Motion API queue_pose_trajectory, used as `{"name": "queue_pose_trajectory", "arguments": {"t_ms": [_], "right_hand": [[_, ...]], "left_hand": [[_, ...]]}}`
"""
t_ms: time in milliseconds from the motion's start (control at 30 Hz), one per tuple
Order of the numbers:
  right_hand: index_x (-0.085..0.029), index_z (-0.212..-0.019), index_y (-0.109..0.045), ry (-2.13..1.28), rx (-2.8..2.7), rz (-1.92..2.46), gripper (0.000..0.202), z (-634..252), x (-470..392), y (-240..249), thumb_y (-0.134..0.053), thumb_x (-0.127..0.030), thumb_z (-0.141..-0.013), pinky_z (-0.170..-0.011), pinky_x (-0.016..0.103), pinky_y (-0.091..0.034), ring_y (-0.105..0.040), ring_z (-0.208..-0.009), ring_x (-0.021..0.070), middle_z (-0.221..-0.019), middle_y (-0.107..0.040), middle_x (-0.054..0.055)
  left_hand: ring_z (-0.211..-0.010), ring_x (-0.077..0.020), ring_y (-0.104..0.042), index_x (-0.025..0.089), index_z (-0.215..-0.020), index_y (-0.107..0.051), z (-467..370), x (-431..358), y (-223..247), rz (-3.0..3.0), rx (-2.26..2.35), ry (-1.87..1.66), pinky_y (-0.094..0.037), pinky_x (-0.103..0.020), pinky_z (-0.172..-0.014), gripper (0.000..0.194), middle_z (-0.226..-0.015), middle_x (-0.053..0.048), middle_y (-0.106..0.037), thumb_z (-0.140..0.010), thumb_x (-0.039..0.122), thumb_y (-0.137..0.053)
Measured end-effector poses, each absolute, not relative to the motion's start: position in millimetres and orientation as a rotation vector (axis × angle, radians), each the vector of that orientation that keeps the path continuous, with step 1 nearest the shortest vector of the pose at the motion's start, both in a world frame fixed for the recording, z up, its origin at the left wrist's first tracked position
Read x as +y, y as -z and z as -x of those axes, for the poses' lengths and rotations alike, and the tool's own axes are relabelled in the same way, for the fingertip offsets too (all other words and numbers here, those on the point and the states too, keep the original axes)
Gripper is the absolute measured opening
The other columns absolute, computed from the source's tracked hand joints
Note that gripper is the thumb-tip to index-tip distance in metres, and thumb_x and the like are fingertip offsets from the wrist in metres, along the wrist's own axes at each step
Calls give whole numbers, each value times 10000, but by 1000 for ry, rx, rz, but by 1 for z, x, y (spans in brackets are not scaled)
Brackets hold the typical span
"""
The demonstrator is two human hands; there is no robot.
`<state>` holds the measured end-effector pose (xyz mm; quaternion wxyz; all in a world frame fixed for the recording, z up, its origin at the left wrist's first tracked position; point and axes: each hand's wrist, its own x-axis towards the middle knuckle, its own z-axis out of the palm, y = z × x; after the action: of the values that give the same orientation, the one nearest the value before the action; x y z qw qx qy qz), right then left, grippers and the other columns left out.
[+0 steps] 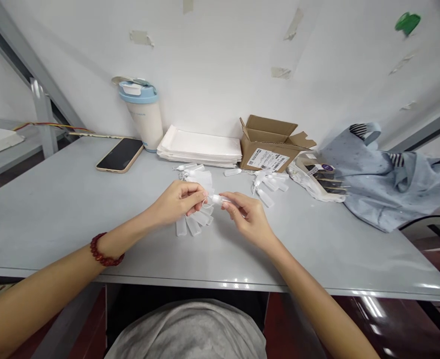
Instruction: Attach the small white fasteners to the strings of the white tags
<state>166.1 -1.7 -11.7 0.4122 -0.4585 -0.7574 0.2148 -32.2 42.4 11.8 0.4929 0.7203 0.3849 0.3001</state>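
Observation:
Both hands meet over the middle of the grey table point(55, 209). My left hand point(177, 202) pinches a bunch of small clear plastic bottles point(195, 224) that fan out below its fingers. My right hand point(247, 214) grips one small clear bottle point(220, 199) by its body, its tip pointing at the left fingers. A red bead bracelet point(103, 252) is on my left wrist. More loose clear bottles point(268, 187) lie behind the hands, and another few bottles point(192, 169) lie near the paper stack.
At the back stand a white and blue cup point(145, 117), a phone point(120, 154) lying face up, a stack of white sheets point(201, 147) and an open cardboard box point(270, 144). A blue cloth bag point(387, 177) and a packet point(322, 179) lie at the right.

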Motion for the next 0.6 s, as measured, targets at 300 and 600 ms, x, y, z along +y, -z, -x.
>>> {"name": "queue_pose_trajectory", "arguments": {"t_ms": [300,600], "right_hand": [[-96,-1038,-675,-540,-1878,1160,272,-165,0,7,-499,-261,-912,-548,240,-403,-598,-684,141,-809,-693,78],[-147,-1053,-658,-490,-1925,1191,264,-166,2,11,-507,-311,-911,-590,260,-448,-587,-663,139,-851,-701,66]], "left_hand": [[-438,-69,-452,122,-609,-584,36,52,-12,-1683,906,-749,-367,-223,-469,383,-564,-9,-559,-889,354,-466],[-429,-64,-433,117,-669,-624,35,49,-16,-1743,981,-734,-354,-196,-438,280,-530,13,-535,-825,341,-561]]}}
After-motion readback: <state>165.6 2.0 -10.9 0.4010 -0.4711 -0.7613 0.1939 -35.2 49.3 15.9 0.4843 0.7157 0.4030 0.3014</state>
